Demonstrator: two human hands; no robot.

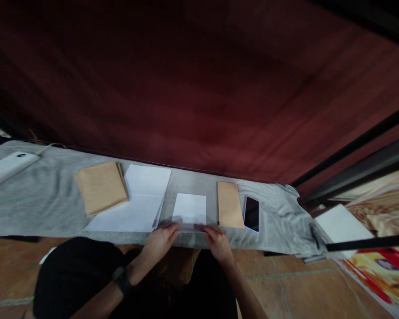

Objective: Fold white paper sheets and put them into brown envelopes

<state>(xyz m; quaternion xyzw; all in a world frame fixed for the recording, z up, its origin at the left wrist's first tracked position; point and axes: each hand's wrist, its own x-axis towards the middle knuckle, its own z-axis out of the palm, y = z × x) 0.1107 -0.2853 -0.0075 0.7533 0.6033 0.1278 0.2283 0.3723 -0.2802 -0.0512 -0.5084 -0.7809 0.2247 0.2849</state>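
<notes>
A small folded white sheet (189,208) lies on the grey cloth (43,199) in front of me. My left hand (161,241) pinches its near left edge, fingers curled. My right hand (217,241) grips its near right edge the same way. The near edge looks lifted and blurred between my fingers. Right of the sheet lies a single brown envelope (230,204), and beyond it a dark phone (252,213).
A stack of white paper (136,199) and a pile of brown envelopes (101,187) lie to the left. A white device with a cable (8,167) sits at the far left. A dark red curtain (199,88) hangs behind. White board (344,226) at right, tiled floor below.
</notes>
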